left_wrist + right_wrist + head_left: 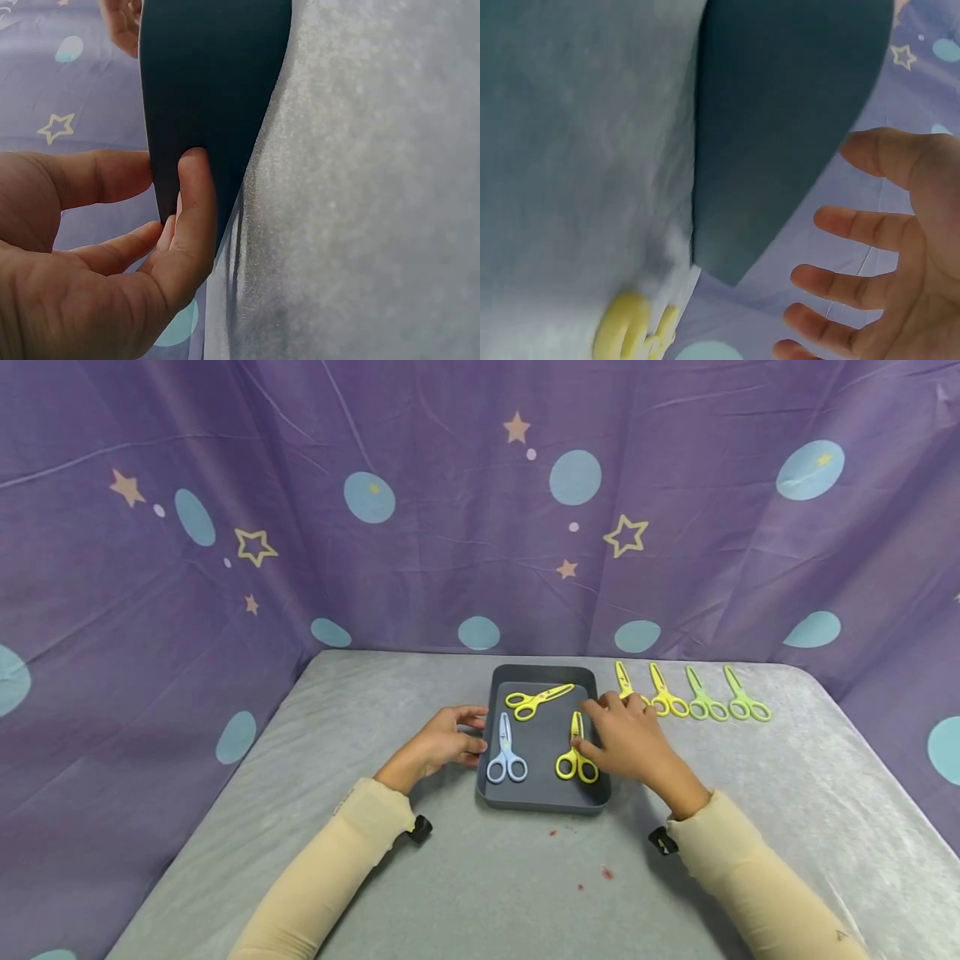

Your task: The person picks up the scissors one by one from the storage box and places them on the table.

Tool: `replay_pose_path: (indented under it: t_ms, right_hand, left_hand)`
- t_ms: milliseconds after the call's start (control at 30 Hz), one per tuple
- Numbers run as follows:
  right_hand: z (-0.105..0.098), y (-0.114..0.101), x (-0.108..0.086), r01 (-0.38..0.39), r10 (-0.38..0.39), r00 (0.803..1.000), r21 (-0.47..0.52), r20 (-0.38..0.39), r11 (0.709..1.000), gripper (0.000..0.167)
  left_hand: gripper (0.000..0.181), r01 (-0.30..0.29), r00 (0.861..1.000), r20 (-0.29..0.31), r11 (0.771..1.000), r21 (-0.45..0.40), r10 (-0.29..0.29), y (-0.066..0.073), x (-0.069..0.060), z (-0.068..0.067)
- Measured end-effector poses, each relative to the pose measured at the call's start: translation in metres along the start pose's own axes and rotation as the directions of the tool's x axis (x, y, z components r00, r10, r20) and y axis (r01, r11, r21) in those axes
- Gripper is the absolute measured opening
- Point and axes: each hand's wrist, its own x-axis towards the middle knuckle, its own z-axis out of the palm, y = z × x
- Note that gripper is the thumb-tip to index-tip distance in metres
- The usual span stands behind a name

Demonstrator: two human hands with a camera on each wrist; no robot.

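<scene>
Between the left hand (438,743), spread against it, and the wide, empty right hand (628,739), a smooth, rectangular grey tray (540,752) holds three scissors (506,749).

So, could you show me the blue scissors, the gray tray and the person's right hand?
Blue scissors (506,750), head view: where blades meet handles.
Gray tray (542,750), head view: bare floor between scissors.
Right hand (630,740), head view: back of the hand.

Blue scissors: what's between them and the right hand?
Between the blue scissors and right hand, the head view shows bare tray floor, then yellow scissors the hand partly covers.
</scene>
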Motion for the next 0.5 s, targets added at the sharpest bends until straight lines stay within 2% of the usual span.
replay_pose_path:
  t_ms: [500]
  right_hand:
    - [0.016,-0.039,0.012,0.049,-0.049,0.998,-0.017,0.041,0.999,0.065]
  left_hand:
    - [0.072,-0.003,1.0,-0.005,1.0,-0.003,0.003,-0.001,0.0,-0.001]
